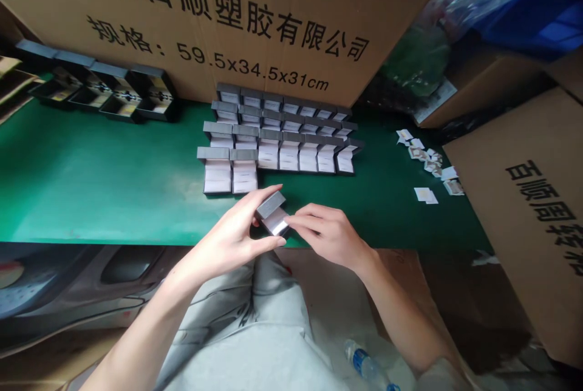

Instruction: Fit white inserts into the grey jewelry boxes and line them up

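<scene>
Cradling a small grey hinged box [272, 214] just above the front edge of the desk [100, 178], the left hand [228, 233] is curved around the box's left side, its fingers [266, 192] bent over the grey lid and its thumb [273, 243] running below, so it has firm hold of the box. The right hand [330, 236] comes in from the other side, half open and palm down, with its fingers [300, 220] stretched towards the white inner face and touching it; whether they grip cannot be told. Both forearms angle up from the person's lap, above grey trousers [246, 330].

The box stands open, white inside. Just beyond it, rows of matching open boxes [277, 136] sit on the green desk surface, and four dark open boxes [102, 90] stand further left against the carton. Small white cards [421, 154] lie scattered to the right. A large cardboard carton [182, 8] behind the desk is printed in black with "市百顺塑胶有限公司", its first characters cut off at the edge, and "规格: 59.5x34.5x31cm". A second carton [523, 215] at the right shows "百顺周转", with further characters hard to read. A plastic water bottle [367, 367] with a blue label lies below the right forearm.
</scene>
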{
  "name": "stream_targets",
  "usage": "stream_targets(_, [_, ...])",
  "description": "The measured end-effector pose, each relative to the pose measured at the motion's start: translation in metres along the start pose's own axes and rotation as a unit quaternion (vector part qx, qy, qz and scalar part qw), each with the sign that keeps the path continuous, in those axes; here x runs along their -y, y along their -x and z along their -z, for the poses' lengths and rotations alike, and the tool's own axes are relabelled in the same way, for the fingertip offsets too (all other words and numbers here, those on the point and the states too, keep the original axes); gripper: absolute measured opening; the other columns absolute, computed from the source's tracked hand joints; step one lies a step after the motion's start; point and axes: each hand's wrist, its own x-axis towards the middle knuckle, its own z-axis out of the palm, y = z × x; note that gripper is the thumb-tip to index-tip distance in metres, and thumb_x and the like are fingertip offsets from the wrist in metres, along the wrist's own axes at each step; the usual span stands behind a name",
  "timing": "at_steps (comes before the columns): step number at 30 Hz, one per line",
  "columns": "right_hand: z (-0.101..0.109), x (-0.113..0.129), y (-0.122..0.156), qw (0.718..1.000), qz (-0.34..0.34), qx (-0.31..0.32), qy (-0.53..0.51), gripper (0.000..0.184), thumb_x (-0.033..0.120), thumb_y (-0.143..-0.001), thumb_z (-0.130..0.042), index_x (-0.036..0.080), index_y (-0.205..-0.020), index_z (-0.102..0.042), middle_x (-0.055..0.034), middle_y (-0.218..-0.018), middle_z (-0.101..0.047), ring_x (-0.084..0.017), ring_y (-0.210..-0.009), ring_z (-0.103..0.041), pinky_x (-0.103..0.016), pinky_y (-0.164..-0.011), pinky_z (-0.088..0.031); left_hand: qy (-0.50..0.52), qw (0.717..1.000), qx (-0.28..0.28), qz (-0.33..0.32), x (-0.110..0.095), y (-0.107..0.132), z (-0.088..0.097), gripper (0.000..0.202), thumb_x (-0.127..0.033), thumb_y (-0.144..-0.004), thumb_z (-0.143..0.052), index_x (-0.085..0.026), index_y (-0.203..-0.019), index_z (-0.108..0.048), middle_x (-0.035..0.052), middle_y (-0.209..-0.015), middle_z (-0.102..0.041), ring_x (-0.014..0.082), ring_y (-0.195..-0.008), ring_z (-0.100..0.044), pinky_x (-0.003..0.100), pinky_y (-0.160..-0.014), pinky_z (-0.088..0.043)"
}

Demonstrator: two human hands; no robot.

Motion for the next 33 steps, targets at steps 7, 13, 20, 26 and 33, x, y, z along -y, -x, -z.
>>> stream_targets(7, [0.002, 0.003, -0.002, 1.0, -0.019, 0.007, -0.012, 0.018, 0.02, -0.105, -0.065, 0.018, -0.117, -0.078, -0.0076, -0.099, -0.079, -0.015, -0.085, -0.077, -0.025, -0.078, -0.063, -0.021, 1.0, 0.007, 0.007, -0.008, 0.001, 0.004, 0.084, -0.051, -0.093, -0.075, -0.026, -0.163, -0.037, 0.0087, -0.139, -0.066, 0.0267, -0.104, -0.068, 0.037, -0.089, -0.06])
stream_targets(13, [-0.001, 0.001, 0.001, 0.998, 0.026, -0.008, 0.048, 0.023, 0.017, -0.106, -0.061, 0.019, -0.124, -0.075, -0.0091, -0.103, -0.08, -0.018, -0.091, -0.078, -0.029, -0.082, -0.065, -0.017, 1.0, 0.004, -0.01, -0.003, -0.001, 0.003, 0.079, -0.049, -0.093, -0.076, -0.029, -0.161, -0.04, 0.0105, -0.145, -0.064, 0.0299, -0.115, -0.068, 0.04, -0.092, -0.061])
stream_targets(20, [-0.007, 0.002, 0.008, 0.984, 0.088, -0.032, 0.153, 0.028, 0.008, -0.104, -0.056, 0.014, -0.127, -0.072, -0.011, -0.099, -0.08, -0.019, -0.083, -0.076, -0.032, -0.077, -0.063, -0.021, 1.0, 0.005, -0.013, -0.004, 0.0, 0.003, 0.076, -0.049, -0.096, -0.073, -0.028, -0.16, -0.04, 0.0095, -0.148, -0.062, 0.0304, -0.119, -0.066, 0.039, -0.095, -0.059])
stream_targets(26, [-0.016, 0.004, 0.012, 0.989, 0.036, -0.059, 0.128, 0.029, 0.009, -0.105, -0.056, 0.019, -0.123, -0.075, -0.0069, -0.091, -0.079, -0.017, -0.079, -0.074, -0.029, -0.075, -0.061, -0.012, 1.0, 0.01, -0.008, -0.006, 0.001, 0.005, 0.077, -0.046, -0.096, -0.075, -0.029, -0.161, -0.038, 0.0086, -0.152, -0.059, 0.0312, -0.126, -0.063, 0.039, -0.098, -0.058])
stream_targets(33, [-0.023, 0.005, 0.017, 0.988, 0.018, -0.077, 0.134, 0.033, 0.007, -0.104, -0.056, 0.02, -0.125, -0.077, -0.0062, -0.087, -0.078, -0.017, -0.074, -0.072, -0.029, -0.072, -0.06, -0.015, 1.0, -0.018, -0.003, 0.003, 0.0, -0.001, 0.084, -0.058, -0.09, -0.079, -0.031, -0.16, -0.042, 0.0075, -0.13, -0.068, 0.0231, -0.093, -0.065, 0.037, -0.082, -0.06])
